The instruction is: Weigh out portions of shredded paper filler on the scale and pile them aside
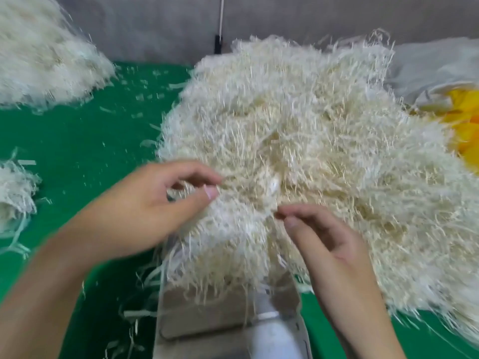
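Left hand (145, 203), right hand (324, 239) seemingly pinching strands of cream, stringy shredded paper (298, 125) over scale (207, 320).

Three heaps of shredded paper are counted on the one green desk (77, 141), namely a large heap (298, 130), a second heap (44, 60) and a small third heap (14, 193), beside two hands, the left hand (137, 211) and the right hand (329, 244), one scale (207, 322) and one white bag (427, 63).
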### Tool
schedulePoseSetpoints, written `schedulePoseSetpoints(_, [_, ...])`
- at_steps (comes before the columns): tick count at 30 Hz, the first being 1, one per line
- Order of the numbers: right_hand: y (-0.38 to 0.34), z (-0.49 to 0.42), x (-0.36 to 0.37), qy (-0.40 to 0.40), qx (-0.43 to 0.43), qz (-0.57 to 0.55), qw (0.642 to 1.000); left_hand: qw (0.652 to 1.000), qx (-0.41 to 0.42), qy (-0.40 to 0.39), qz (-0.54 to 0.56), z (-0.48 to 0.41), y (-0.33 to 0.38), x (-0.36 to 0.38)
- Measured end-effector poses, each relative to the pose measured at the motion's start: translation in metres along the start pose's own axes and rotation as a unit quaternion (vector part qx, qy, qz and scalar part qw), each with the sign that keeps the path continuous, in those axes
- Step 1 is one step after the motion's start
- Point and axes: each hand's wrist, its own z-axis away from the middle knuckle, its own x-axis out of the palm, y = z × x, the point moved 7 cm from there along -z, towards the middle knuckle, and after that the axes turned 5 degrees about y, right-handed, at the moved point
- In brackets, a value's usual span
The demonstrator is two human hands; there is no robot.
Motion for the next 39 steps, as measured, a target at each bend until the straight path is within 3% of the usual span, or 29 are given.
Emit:
schedulePoseSetpoints(4, [0.007, -0.006, 0.010, 0.011, 0.021, 0.020, 1.000, 1.000, -0.010, 0.004, -0.019, 0.000, -0.004, 0.001])
schedulePoseSetpoints(8, [-0.003, -0.024, 0.013, -0.013, -0.027, 0.114, 0.993, 0.998, -0.007, 0.015, -0.058, -0.011, -0.006, 0.003])
schedulePoseSetpoints(11, [-0.031, -0.038, 0.011, -0.035, -0.179, 0.267, 0.946, 0.994, -0.004, 0.068, -0.085, -0.018, 0.001, 0.003])
schedulePoseSetpoints(13, [-0.056, -0.043, -0.002, 0.035, -0.275, 0.286, 0.917, 0.992, -0.013, 0.093, -0.083, -0.031, 0.010, 0.002])
schedulePoseSetpoints(14, [-0.065, -0.051, -0.009, 0.050, -0.263, 0.262, 0.927, 0.993, -0.020, 0.089, -0.081, -0.043, 0.017, 0.002])
schedulePoseSetpoints(16, [-0.067, -0.073, -0.021, 0.043, -0.218, 0.247, 0.943, 0.995, -0.013, 0.056, -0.087, -0.070, 0.034, 0.007])
schedulePoseSetpoints(18, [-0.063, -0.101, -0.024, 0.032, -0.195, 0.371, 0.907, 0.993, 0.011, 0.020, -0.117, -0.098, 0.050, 0.016])
schedulePoseSetpoints(21, [-0.042, -0.140, -0.009, -0.057, -0.115, 0.531, 0.838, 0.975, 0.007, -0.065, -0.214, -0.129, 0.055, 0.037])
schedulePoseSetpoints(23, [-0.044, -0.154, -0.001, -0.027, -0.176, 0.535, 0.826, 0.959, -0.001, -0.117, -0.257, -0.141, 0.049, 0.051])
schedulePoseSetpoints(25, [-0.053, -0.162, -0.005, 0.034, -0.238, 0.465, 0.852, 0.959, -0.008, -0.127, -0.255, -0.149, 0.042, 0.058])
schedulePoseSetpoints(26, [-0.056, -0.167, -0.008, 0.033, -0.229, 0.399, 0.887, 0.967, -0.006, -0.117, -0.226, -0.154, 0.042, 0.059])
schedulePoseSetpoints(27, [-0.057, -0.174, -0.011, 0.030, -0.216, 0.319, 0.922, 0.979, 0.002, -0.094, -0.181, -0.158, 0.046, 0.056])
schedulePoseSetpoints(29, [-0.071, -0.185, -0.013, 0.032, -0.219, 0.211, 0.952, 0.997, 0.027, -0.021, -0.074, -0.170, 0.059, 0.042])
schedulePoseSetpoints(32, [-0.080, -0.197, -0.008, -0.008, -0.192, 0.165, 0.967, 0.995, 0.026, 0.091, 0.037, -0.186, 0.081, 0.009])
schedulePoseSetpoints(35, [-0.078, -0.203, 0.000, -0.052, -0.189, 0.190, 0.962, 0.976, 0.000, 0.144, 0.163, -0.195, 0.096, -0.018])
schedulePoseSetpoints(39, [-0.088, -0.217, -0.006, 0.025, -0.227, 0.226, 0.947, 0.937, -0.006, 0.210, 0.280, -0.201, 0.109, -0.042])
